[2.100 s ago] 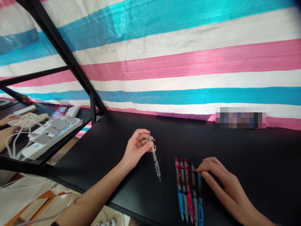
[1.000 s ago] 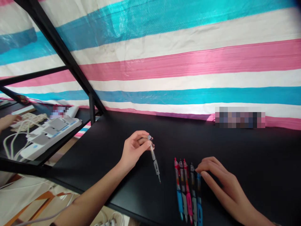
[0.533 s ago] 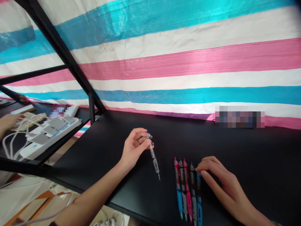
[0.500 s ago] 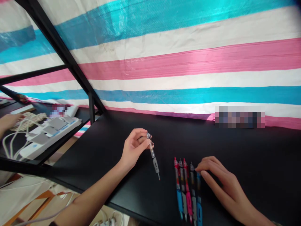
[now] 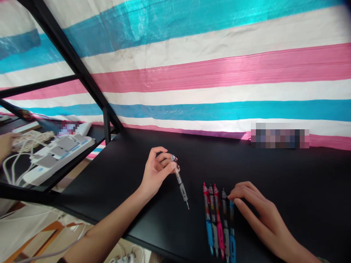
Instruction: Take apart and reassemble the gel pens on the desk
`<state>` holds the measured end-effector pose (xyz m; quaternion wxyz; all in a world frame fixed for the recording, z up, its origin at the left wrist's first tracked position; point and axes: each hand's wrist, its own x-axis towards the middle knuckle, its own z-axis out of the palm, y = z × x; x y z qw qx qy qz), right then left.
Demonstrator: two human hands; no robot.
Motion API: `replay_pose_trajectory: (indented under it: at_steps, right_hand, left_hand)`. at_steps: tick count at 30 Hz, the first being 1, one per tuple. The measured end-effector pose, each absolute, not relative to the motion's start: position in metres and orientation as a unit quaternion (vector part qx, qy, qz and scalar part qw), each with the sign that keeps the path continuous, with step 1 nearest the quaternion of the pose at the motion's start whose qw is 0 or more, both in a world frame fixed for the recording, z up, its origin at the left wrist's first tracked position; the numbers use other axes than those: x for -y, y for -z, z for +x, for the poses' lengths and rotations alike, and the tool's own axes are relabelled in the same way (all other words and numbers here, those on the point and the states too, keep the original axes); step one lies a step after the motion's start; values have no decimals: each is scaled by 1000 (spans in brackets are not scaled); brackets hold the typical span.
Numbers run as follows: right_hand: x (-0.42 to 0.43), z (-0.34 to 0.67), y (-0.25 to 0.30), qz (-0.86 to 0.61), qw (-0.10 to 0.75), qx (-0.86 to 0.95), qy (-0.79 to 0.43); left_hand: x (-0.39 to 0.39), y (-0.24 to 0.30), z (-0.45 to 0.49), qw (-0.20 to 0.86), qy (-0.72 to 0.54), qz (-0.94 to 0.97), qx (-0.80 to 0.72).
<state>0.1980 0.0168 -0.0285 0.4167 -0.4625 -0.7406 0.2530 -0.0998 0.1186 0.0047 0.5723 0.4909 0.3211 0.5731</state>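
Observation:
My left hand (image 5: 157,168) is closed on a ballpoint pen (image 5: 182,188) with a clear barrel and a grey grip. The pen slants down to the right, its tip out and low over the black tabletop. Several more pens lie side by side to its right: a blue-grip pen with a red top (image 5: 207,219), two grey-grip pens, a pink-grip pen (image 5: 218,219) and a blue-grip pen (image 5: 232,233) at the right end. My right hand (image 5: 256,210) rests on the tabletop, thumb apart, with its fingertips at the upper end of that last pen.
The black table (image 5: 301,190) meets a striped plastic sheet (image 5: 219,69) at the back. A black metal frame (image 5: 65,54) rises at the left. Beyond it are a white power strip (image 5: 60,160) with adapters and cables, and another person's hand (image 5: 7,146).
The pen's tip has swung slightly right in my left hand, and my index finger has lifted off its top. My right hand and the row of pens have stayed put.

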Motion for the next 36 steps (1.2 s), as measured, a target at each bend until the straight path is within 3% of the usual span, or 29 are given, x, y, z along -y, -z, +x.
replay_pose_trajectory:
  at_steps: [23, 36]
  right_hand:
    - [-18, 197, 26, -458, 415, 745, -252]
    - [-17, 197, 30, -477, 422, 723, -267]
  left_hand:
    - [-117, -8, -99, 561, -560, 501, -346]
    - [-135, -3, -114, 501, -411, 593, -478]
